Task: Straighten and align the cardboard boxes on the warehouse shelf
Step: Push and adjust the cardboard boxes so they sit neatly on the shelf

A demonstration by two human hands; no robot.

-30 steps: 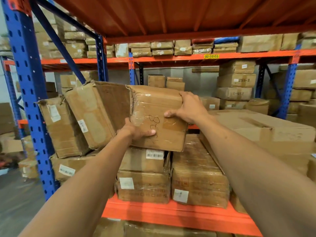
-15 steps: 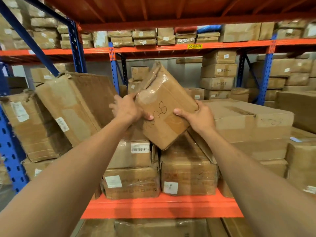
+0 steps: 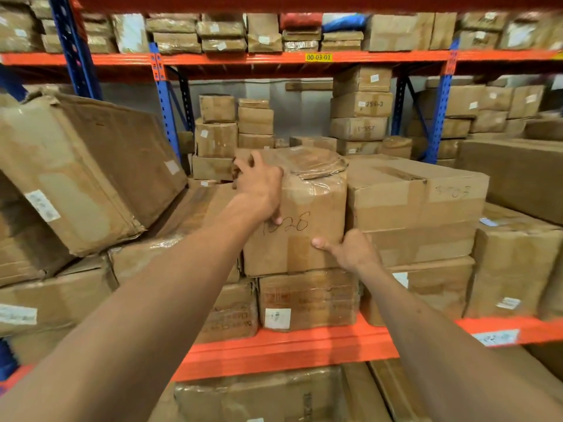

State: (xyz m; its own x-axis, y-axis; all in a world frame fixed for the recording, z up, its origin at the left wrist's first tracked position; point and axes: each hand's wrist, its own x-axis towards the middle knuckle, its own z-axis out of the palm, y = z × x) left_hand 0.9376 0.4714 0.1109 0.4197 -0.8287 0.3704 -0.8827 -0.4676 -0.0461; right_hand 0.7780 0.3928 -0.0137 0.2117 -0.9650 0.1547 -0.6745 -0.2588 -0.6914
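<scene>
At the far left a big tilted box [image 3: 88, 169] leans over on the stack, its upper corner torn; I am not touching it. My left arm reaches up and forward from the lower left, and my left hand [image 3: 259, 185] lies over the upper left corner of the marked box [image 3: 307, 226], fingers curled across the top edge and the thumb pressed flat on the front face beside the handwritten number; the hand is clasped on that corner, not spread. The marked box stands upright between my two hands, resting on the lower box [image 3: 307, 298] with the white label, and its right side lies against the wide box [image 3: 417, 193], though the blur leaves me unsure whether they truly touch. My right arm comes in from the lower right; my right hand [image 3: 350, 249] grips the lower right edge of the same box, thumb stretched along the front face, the other fingers hidden round the side. Below runs the orange shelf beam [image 3: 289, 350]. So: two hands, both on one box; four boxes named here, many more stacked behind.
</scene>
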